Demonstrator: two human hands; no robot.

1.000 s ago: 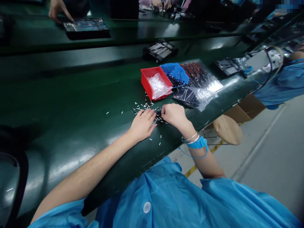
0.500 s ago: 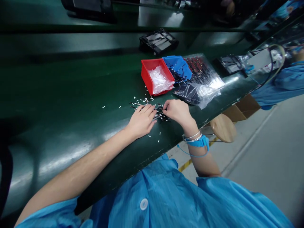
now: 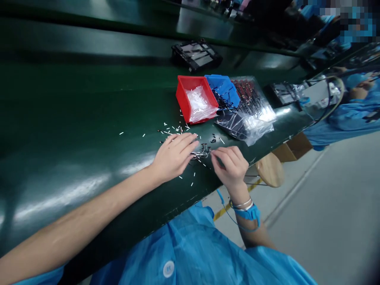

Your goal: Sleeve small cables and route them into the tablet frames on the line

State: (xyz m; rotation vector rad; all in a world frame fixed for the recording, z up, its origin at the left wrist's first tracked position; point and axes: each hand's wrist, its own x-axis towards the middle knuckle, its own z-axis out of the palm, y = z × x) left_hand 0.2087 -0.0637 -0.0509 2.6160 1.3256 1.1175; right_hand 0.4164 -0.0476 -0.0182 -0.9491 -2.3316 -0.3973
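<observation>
My left hand [image 3: 175, 156] lies palm down, fingers stretched out, over a pile of thin black wire-like pieces [image 3: 203, 150] on the green work surface. Small white slivers [image 3: 178, 130] are scattered around that hand and beneath its edge. At the pile's right end, my right hand [image 3: 230, 164] is closed in a pinch, thumb and index fingertips together beside the black ends. Whatever sits between those fingertips is too small to make out. A few little black bits [image 3: 213, 138] lie just above the right hand. The left palm hides part of the pile.
Beyond the hands stand a red bin [image 3: 181, 99] with clear plastic pieces and a blue bin [image 3: 230, 88] with black thin parts. Plastic bags [image 3: 252, 126] lie to their right. A black framed device [image 3: 197, 55] sits farther back. A wooden stool [image 3: 270, 170] and another person's sleeve [image 3: 353, 118] are at right.
My right hand has drawn back toward me and to the right, away from the pile's middle. The left hand still covers the pile; more black ends and bits now show between the hands.
</observation>
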